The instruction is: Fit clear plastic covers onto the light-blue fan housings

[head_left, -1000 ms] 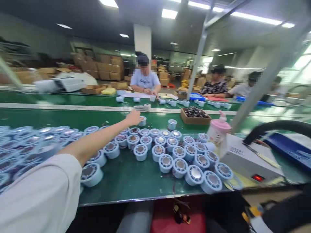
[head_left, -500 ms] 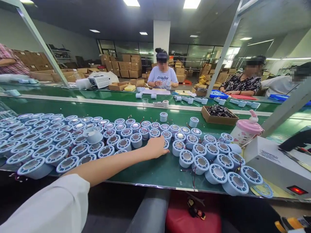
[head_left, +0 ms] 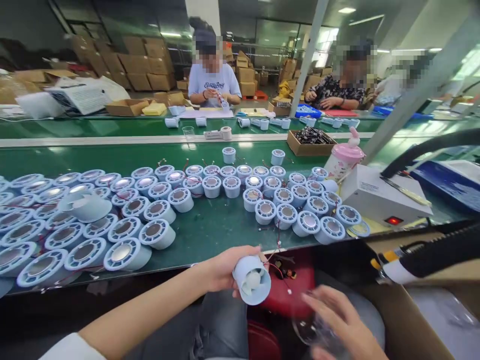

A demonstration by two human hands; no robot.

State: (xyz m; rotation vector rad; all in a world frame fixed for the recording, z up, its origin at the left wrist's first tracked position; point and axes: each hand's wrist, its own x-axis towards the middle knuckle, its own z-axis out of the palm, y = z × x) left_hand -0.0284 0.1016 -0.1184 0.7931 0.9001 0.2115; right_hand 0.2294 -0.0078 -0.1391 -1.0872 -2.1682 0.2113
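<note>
My left hand (head_left: 223,267) grips a light blue fan housing (head_left: 264,292) in front of the bench edge. The housing's open end faces me, with pale fan blades inside and a thin red wire trailing from its side. Lower right, my right hand (head_left: 347,320) is blurred by motion; its fingers are around a clear, rounded plastic piece (head_left: 306,327), whose exact kind I cannot make out. Rows of similar blue housings (head_left: 157,234) stand on the green bench (head_left: 210,232), most with a round metal disc on top.
A grey box with a lit red switch (head_left: 390,195) stands at the right, beside a pink-lidded cup (head_left: 343,160). A cardboard box of small dark parts (head_left: 311,145) lies farther back. Co-workers sit across the bench. A black hose-like arm (head_left: 442,250) juts in at lower right.
My left hand has left the rows and come back toward me with a fan housing. My right hand has entered with the clear piece. The view has turned right and down.
</note>
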